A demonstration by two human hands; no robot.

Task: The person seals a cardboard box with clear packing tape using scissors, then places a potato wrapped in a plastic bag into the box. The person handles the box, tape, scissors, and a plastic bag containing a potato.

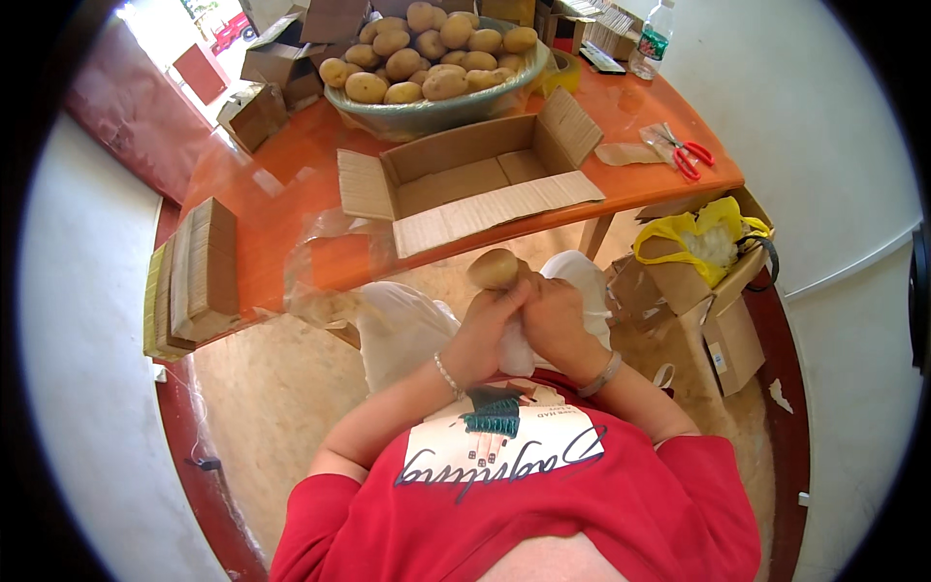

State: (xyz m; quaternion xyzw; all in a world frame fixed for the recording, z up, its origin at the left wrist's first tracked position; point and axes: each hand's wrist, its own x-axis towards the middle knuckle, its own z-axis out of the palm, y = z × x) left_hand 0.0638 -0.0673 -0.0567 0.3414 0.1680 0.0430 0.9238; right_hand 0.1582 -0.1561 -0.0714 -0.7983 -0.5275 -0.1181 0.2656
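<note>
1. The left hand (pixel 482 335) and right hand (pixel 555 325) meet close in front of the person's chest, touching each other, fingers curled.
2. The left hand's fingers wrap round the lower part of a potato (pixel 495 268), which sticks up just above the fingertips, upright and brown.
3. The right hand is closed round white wrapping (pixel 517 354) (foam or paper, cannot tell which) bunched between and below the 2 hands.
4. Each wrist wears a bracelet: a beaded one on the left, a plain band on the right.
5. Just beyond the hands stands an orange table (pixel 281 242); its near edge lies right past the potato.
6. On it, straight ahead of the hands, sits an open box (pixel 465 179) with all 4 flaps spread, nothing visible inside.
7. Farther ahead, behind the box, a green bowl (pixel 427 114) is heaped with potatoes.
8. Ahead and to the right of the right hand lie red scissors (pixel 687 155).
9. Far to the left of the left hand, flat cardboard (pixel 199 276) is stacked at the table's end.
10. To the right of the right hand, low on the floor, a carton holds a yellow bag (pixel 684 238).
</note>
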